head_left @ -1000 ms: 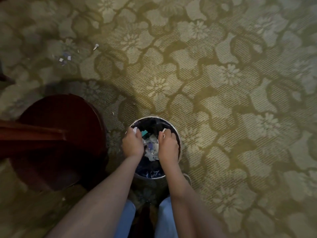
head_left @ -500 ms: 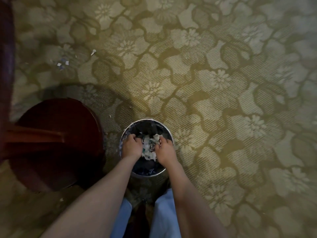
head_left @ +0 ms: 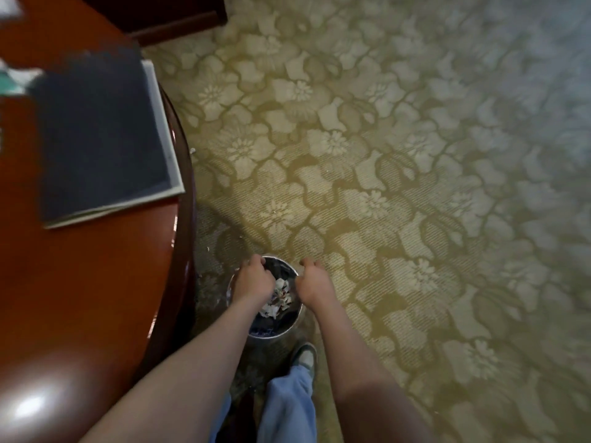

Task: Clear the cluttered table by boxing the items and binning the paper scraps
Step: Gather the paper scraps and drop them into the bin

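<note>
A floral, olive-toned carpet (head_left: 399, 161) filled most of the head view. At the left stood a round, glossy reddish-brown counter (head_left: 83, 292), and on it lay a dark blue folder (head_left: 102, 132) with a pale edge, flat and near the counter's right rim. Blurred pale and teal things (head_left: 16, 81) lay just beyond the folder's far left corner.

The person stood beside the counter, with a blue trouser leg (head_left: 287, 407) and a shoe (head_left: 305, 356) showing below. Just ahead of the shoe, a small round metal bin (head_left: 289, 329) sat on the carpet, close to the counter's base.

The left hand (head_left: 252, 282) hung over the bin's left side, its fingers bent downward; whether it held anything could not be told. The right hand (head_left: 311, 284) hung at the bin's right rim, fingers loosely curled and holding nothing.

Paper scraps (head_left: 278, 298) lay heaped inside the bin, between the two hands. A tiny pale bit (head_left: 193, 150) lay on the carpet by the counter's edge.
</note>
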Motion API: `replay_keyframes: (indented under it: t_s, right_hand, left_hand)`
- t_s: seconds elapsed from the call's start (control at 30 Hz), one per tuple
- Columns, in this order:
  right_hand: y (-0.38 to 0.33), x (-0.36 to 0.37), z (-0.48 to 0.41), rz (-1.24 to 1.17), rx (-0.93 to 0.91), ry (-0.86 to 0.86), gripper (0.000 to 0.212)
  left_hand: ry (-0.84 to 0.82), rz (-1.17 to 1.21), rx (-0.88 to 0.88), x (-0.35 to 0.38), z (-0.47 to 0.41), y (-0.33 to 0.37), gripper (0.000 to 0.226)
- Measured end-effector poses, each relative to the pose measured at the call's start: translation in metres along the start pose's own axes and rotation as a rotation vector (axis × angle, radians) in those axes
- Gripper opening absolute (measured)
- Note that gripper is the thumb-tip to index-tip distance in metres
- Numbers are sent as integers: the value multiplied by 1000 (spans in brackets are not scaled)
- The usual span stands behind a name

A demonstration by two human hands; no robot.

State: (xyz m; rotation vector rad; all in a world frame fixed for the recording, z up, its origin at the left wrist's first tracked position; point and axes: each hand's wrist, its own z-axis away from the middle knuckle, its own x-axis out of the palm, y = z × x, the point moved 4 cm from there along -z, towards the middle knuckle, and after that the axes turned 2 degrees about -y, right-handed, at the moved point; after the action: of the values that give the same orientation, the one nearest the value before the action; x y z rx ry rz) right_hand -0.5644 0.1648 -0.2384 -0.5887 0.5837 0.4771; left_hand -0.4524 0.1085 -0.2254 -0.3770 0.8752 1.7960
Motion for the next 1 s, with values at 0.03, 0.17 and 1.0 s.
replay_keyframes:
  t_s: [0.03, 0.17, 1.0]
  right_hand:
    - [-6, -10, 7, 11, -10, 14, 45]
    - [-30, -45, 38, 19, -56, 47, 46]
    - [-222, -66, 176, -123, -600, 244, 32]
  left_hand:
    - [9, 1, 24, -7, 8, 6, 36]
    - [41, 24, 124, -34, 42, 27, 37]
    - [505, 761, 264, -235, 182, -54, 34]
